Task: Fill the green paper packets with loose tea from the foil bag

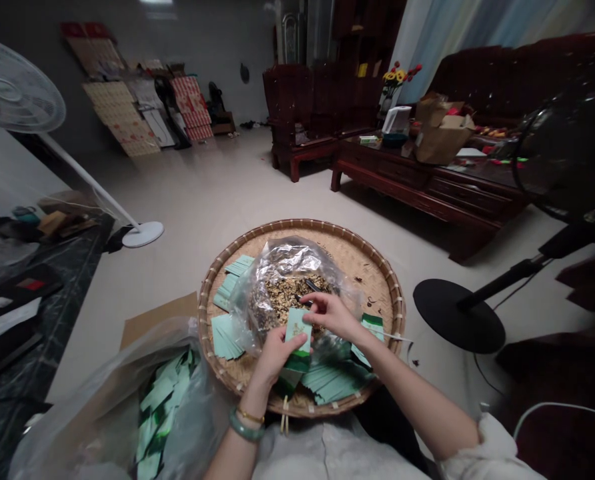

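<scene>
Where a pale floor [217, 187] spreads toward a dark carved wooden sofa [302, 100] and a low wooden table [407, 170], a white stand fan [15, 83] stands to the left and the round black base of another fan [457, 315] lies to the right. Low in the view, a round woven bamboo tray [377, 280] rests on a sheet of cardboard [157, 320], its raised rim apparently keeping the contents from spilling. A clear plastic bag lined with foil [282, 257] sits slumped open at the tray's centre, exposing dried, crumbled plant material [287, 300] where both hands can reach it. A small dark implement [311, 285] lies against that material, though its exact kind is hard to tell.

Mint-green paper sachets [230, 337] lie fanned around the bag, and more fill a plastic sack [162, 400] at the lower left. Over the tray, just in front of the open bag, the left hand [275, 353] has its fingers [282, 340] closed on a mint-green sachet [298, 330], holding it upright. The right hand [332, 315] comes in from above, its fingers [310, 301] pinched together at the sachet's upper edge, though it cannot be told whether they hold anything.
</scene>
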### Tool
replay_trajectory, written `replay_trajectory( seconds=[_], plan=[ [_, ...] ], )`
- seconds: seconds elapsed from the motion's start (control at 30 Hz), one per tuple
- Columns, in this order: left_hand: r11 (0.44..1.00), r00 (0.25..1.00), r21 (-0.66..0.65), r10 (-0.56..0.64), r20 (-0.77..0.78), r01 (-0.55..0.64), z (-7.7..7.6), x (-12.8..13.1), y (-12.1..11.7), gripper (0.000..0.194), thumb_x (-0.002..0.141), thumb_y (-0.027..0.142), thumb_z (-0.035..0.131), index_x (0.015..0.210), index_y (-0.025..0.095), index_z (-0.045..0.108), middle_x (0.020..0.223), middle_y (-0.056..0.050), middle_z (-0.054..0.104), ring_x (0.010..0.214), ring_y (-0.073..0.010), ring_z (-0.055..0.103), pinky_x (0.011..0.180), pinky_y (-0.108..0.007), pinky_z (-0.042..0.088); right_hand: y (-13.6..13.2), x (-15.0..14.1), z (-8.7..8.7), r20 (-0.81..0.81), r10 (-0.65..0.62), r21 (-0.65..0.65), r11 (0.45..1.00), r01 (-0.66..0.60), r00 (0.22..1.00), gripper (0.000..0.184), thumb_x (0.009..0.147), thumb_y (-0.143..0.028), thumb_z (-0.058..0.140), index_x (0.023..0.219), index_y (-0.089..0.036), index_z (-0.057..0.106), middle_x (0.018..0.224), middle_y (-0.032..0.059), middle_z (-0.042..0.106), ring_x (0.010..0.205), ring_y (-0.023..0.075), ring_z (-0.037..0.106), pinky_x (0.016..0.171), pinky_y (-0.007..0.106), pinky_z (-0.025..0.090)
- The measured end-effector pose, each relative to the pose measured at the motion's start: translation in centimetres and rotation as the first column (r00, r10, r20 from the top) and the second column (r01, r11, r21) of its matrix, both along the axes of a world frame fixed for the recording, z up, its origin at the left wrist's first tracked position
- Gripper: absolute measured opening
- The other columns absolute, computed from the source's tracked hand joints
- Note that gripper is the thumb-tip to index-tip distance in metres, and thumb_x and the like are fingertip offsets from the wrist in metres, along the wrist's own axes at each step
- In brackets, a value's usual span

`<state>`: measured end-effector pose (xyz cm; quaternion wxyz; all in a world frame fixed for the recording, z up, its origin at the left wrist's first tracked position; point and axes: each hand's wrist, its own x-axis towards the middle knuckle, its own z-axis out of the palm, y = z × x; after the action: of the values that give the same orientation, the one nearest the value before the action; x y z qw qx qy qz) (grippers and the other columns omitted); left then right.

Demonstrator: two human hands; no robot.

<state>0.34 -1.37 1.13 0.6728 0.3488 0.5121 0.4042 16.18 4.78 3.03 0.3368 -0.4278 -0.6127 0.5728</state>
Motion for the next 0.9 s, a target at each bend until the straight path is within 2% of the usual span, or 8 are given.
replay_trajectory(
  seconds=[0.1,0.17,0.27,0.5,0.6,0.7,0.8,0.9],
  plan=[
    [0.999,0.998,0.037,0.007,-0.070,-0.005,-0.2,0.2,0.2,0.037,0.057,0.040,0.077,0.077,0.011,0.066,0.064,-0.003,0.067,0.058,-0.0182,0.062,0.055,-0.027,0.046,-0.1,-0.3,0.3,0.161,0.018,0.126,0.991,-0.038,0.987,0.036,0.071,-0.036,0.065,0.100,-0.015,0.064,0.068,-0.0012,0.059,0.059,0.0104,0.048,0.055,0.021,0.037],
    [0.996,0.989,0.091,0.005,-0.150,0.008,-0.3,0.4,0.3,0.031,0.057,0.036,0.076,0.072,0.010,0.065,0.062,-0.002,0.066,0.056,-0.0161,0.059,0.055,-0.025,0.044,-0.2,-0.6,0.5,0.326,0.012,0.229,0.969,-0.091,0.945,0.029,0.076,-0.042,0.061,0.085,-0.015,0.067,0.069,0.0006,0.061,0.060,0.0111,0.048,0.056,0.021,0.034],
    [0.991,0.974,0.126,-0.023,-0.225,0.053,-0.3,0.7,0.4,0.024,0.054,0.028,0.077,0.066,0.010,0.065,0.059,-0.001,0.064,0.055,-0.0136,0.055,0.053,-0.023,0.041,-0.3,-1.4,0.3,0.478,-0.052,0.321,0.939,-0.120,0.877,0.038,0.080,-0.045,0.057,0.060,-0.015,0.064,0.054,-0.0009,0.055,0.053,0.0097,0.042,0.052,0.022,0.027],
    [0.995,0.990,0.047,-0.080,-0.114,0.086,-0.5,1.1,-0.3,0.033,0.051,0.030,0.081,0.073,0.011,0.065,0.063,-0.003,0.067,0.055,-0.0162,0.060,0.054,-0.025,0.045,0.2,-1.8,-1.4,0.414,-0.151,0.350,0.937,-0.004,0.898,0.046,0.087,-0.048,0.045,0.058,-0.015,0.060,0.053,-0.0008,0.055,0.053,0.0105,0.044,0.051,0.022,0.028],
    [0.999,0.996,-0.008,-0.041,-0.074,0.040,-0.4,1.2,-0.5,0.036,0.052,0.033,0.081,0.074,0.011,0.064,0.062,-0.004,0.068,0.054,-0.0172,0.063,0.053,-0.026,0.047,0.7,-0.4,-1.7,0.426,-0.318,0.447,0.888,0.109,0.847,0.047,0.093,-0.043,0.031,0.070,-0.016,0.062,0.067,0.0038,0.061,0.066,0.0156,0.051,0.060,0.024,0.035],
    [0.998,0.997,-0.008,0.061,-0.043,-0.062,0.0,1.1,-0.4,0.037,0.049,0.031,0.083,0.075,0.011,0.064,0.064,-0.003,0.069,0.055,-0.0168,0.063,0.054,-0.027,0.049,0.9,1.2,-2.5,0.548,-0.443,0.561,0.824,0.080,0.709,0.028,0.088,-0.037,0.045,0.102,-0.018,0.061,0.098,0.0099,0.063,0.093,0.0233,0.051,0.079,0.031,0.038],
    [0.993,0.993,-0.024,0.114,-0.004,-0.114,0.5,1.0,-0.3,0.042,0.048,0.033,0.083,0.078,0.011,0.065,0.072,-0.007,0.071,0.059,-0.0182,0.065,0.056,-0.028,0.051,0.8,2.2,-3.6,0.710,-0.394,0.516,0.855,-0.051,0.584,0.047,0.080,-0.034,0.057,0.123,-0.018,0.049,0.110,0.0129,0.057,0.103,0.0272,0.048,0.086,0.036,0.037],
    [0.992,0.992,-0.028,0.127,0.021,-0.126,0.8,0.8,-0.2,0.045,0.049,0.035,0.083,0.082,0.011,0.065,0.077,-0.010,0.072,0.062,-0.0197,0.067,0.056,-0.028,0.052,0.9,2.3,-4.2,0.769,-0.356,0.468,0.880,-0.087,0.531,0.054,0.078,-0.034,0.058,0.127,-0.016,0.045,0.109,0.0133,0.056,0.103,0.0270,0.049,0.086,0.035,0.037]
  ],
)
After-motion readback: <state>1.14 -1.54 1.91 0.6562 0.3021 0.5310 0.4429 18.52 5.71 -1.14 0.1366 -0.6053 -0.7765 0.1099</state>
